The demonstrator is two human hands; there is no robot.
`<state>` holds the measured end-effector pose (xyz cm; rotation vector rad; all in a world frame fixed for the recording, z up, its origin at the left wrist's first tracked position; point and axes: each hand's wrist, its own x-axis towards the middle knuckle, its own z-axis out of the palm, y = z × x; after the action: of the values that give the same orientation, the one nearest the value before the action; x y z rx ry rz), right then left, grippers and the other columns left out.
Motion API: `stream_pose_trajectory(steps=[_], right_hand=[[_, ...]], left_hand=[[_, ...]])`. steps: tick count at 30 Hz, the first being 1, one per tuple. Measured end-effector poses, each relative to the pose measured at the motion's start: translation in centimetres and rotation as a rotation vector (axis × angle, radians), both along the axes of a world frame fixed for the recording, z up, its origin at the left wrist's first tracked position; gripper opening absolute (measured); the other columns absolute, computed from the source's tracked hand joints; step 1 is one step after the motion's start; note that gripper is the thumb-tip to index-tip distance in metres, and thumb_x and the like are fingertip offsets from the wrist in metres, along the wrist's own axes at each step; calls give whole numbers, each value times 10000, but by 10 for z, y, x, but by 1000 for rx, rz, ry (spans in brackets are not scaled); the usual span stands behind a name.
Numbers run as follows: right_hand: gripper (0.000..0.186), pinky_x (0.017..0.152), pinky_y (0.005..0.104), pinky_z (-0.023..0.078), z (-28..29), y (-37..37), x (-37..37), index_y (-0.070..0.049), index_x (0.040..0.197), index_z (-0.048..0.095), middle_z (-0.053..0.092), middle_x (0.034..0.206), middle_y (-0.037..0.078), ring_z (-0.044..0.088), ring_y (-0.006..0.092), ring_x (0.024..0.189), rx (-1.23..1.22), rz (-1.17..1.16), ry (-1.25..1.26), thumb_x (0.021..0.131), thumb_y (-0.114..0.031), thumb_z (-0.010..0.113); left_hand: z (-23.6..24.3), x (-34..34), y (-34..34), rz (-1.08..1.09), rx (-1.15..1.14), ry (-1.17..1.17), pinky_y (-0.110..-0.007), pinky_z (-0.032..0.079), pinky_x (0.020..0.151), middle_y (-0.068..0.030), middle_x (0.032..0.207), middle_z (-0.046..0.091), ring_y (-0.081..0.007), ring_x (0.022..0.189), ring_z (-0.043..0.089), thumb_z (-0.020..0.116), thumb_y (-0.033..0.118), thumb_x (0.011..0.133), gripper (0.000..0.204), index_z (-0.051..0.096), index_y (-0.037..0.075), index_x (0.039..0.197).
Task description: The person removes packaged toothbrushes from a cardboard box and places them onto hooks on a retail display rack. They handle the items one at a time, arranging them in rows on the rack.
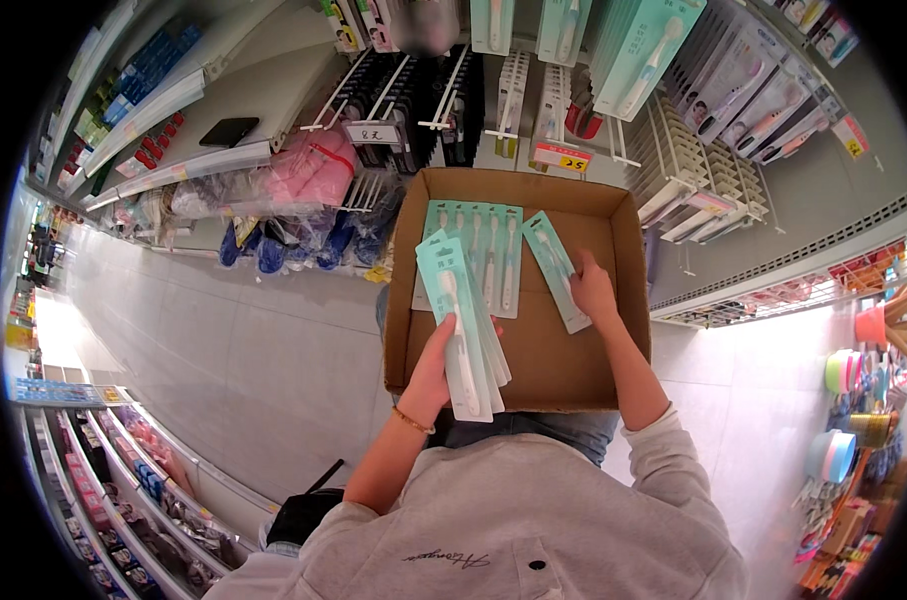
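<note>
A shallow cardboard box (533, 378) lies across my lap. Inside it, a row of toothbrush packs (500, 262) in pale green packaging lies flat on the left side. My left hand (434, 365) is closed around a fanned stack of toothbrush packs (460, 345), held over the box's left half and covering part of the row. With my right hand (594, 290) I grip a single toothbrush pack (555, 268), tilted over the box's right half. My right thumb and fingers are on its right edge.
Hooks ahead carry hanging toothbrush packs (651, 60) and black packaged goods (460, 110). A wire rack (708, 185) juts out at the right. On the left shelf lies a dark phone (229, 131), near pink bagged goods (313, 168). Lower shelving (123, 490) stands at the left.
</note>
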<state>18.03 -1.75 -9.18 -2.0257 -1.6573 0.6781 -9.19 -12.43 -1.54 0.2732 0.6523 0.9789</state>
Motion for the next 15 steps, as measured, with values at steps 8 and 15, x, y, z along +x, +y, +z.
stream_pose_trajectory(steps=[8, 15], right_hand=[[484, 739, 404, 499, -35, -1, 19, -93, 1212, 577, 636, 872, 210, 629, 337, 807, 11, 59, 107, 734, -26, 537], [474, 723, 371, 510, -26, -14, -11, -52, 1209, 577, 650, 847, 185, 637, 306, 763, -34, 120, 224, 735, -46, 566]], left_hand=[[-2, 4, -7, -7, -56, 3, -429, 457, 920, -164, 1227, 525, -293, 1149, 510, 387, 421, 961, 568, 373, -8, 1332], [0, 0, 0, -15, -31, 3, -421, 473, 905, -148, 1213, 534, -288, 1128, 530, 422, 412, 956, 556, 367, 10, 1336]])
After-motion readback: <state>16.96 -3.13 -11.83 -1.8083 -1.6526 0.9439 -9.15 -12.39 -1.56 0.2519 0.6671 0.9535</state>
